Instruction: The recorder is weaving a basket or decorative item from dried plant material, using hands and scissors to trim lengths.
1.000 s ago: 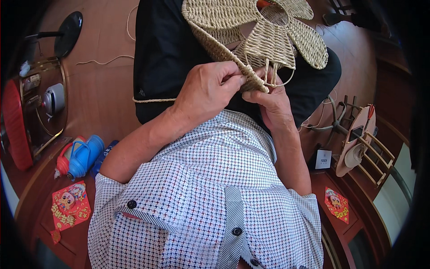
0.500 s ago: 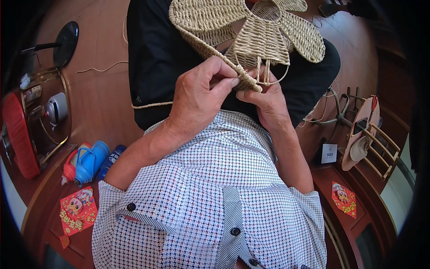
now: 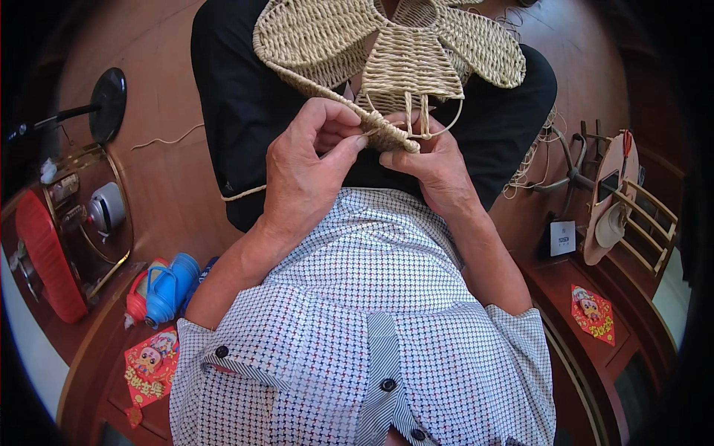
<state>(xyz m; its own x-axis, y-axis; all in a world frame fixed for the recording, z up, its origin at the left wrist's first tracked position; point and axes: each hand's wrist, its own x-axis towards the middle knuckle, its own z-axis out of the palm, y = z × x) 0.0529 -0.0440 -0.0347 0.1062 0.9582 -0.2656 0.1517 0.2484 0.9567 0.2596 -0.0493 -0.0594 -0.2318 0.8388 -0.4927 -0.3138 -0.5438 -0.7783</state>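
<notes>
A flower-like woven straw piece (image 3: 413,63) lies across my lap, its petal-shaped panels plaited from pale cord. The lower panel ends in a bare frame with upright struts and a curved rod (image 3: 457,111), not woven over. My left hand (image 3: 309,152) pinches at the thick corded edge (image 3: 387,135), thumb and forefinger close together. From the other side my right hand (image 3: 439,171) grips the tip of that edge, thumb below it and fingers partly hidden behind the struts. A length of cord (image 3: 244,195) runs out left of my left wrist over the dark trousers.
Loose cord (image 3: 529,167) lies tangled on the floor at right, near a metal-legged stand (image 3: 569,167). Blue (image 3: 171,288) and red flasks are at lower left. A red round cushion (image 3: 50,256) and a black round base (image 3: 108,104) stand at far left.
The woven piece and both hands sit slightly further left in view, as the whole view has shifted. My left fingers have lifted a little from the edge; the right hand keeps its grip.
</notes>
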